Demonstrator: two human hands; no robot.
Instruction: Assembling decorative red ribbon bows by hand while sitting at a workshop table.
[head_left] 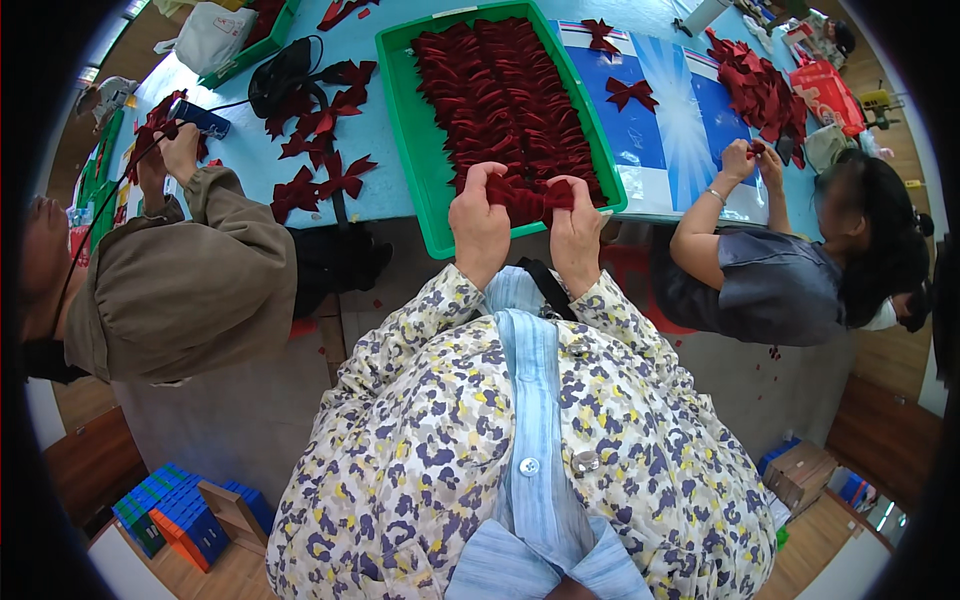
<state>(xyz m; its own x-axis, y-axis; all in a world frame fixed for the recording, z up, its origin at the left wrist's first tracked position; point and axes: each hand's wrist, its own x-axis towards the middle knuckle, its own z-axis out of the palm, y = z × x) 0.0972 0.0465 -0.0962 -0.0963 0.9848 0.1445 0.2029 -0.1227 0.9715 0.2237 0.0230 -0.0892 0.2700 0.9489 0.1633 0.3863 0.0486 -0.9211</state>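
A green plastic tray (402,130) lies on the table in front of me, packed with tight rows of dark red velvet bows (500,90). Over its near edge, my left hand (480,222) and my right hand (575,235) pinch dark red velvet bows (528,200) between thumbs and fingers. How many bows are between my hands I cannot tell, as they blend with the rows behind. Both hands are closed, with fingertips partly hidden by the fabric.
Loose bows (320,140) lie left of the tray beside a black bag (282,78). On the right are a blue-and-white printed sheet (640,140) and a heap of bows (755,85). One co-worker sits at each side: a brown sleeve (190,270) left, a grey shirt (770,285) right.
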